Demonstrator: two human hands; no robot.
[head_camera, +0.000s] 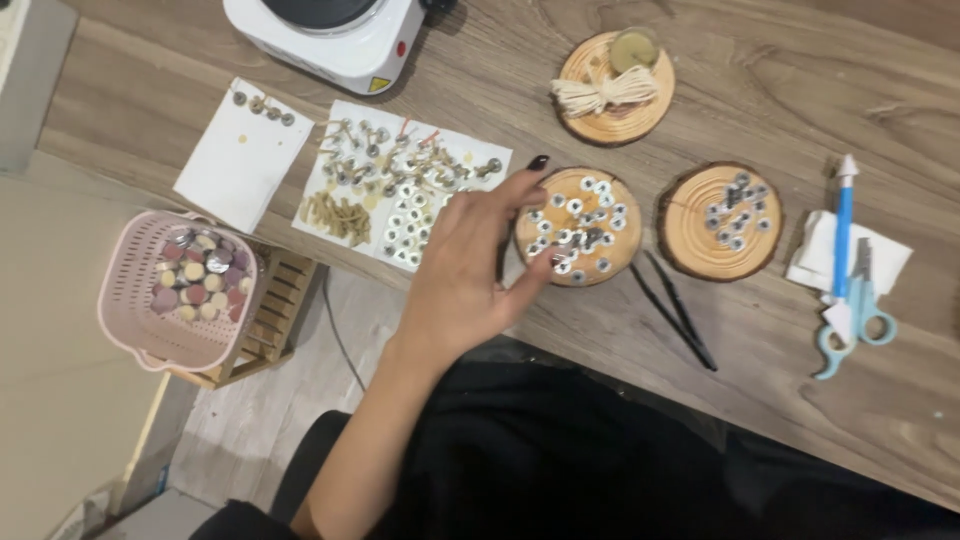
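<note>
Table (760, 420): grey-brown wood grain. Three wood slices, tan with dark bark rims and ring pattern: middle one (578, 227) under white-and-silver discs, right one (720, 222), upper one (614, 88) holding cream twine. Left hand (460, 270): black nail polish. Basket (180, 290), left of frame: pale pink, perforated (contents maroon, cream, silver). Scissors (850, 325): light blue handles. Hotplate (335, 35), top: white, red knob, yellow sticker. Tweezers (675, 310): black.
</note>
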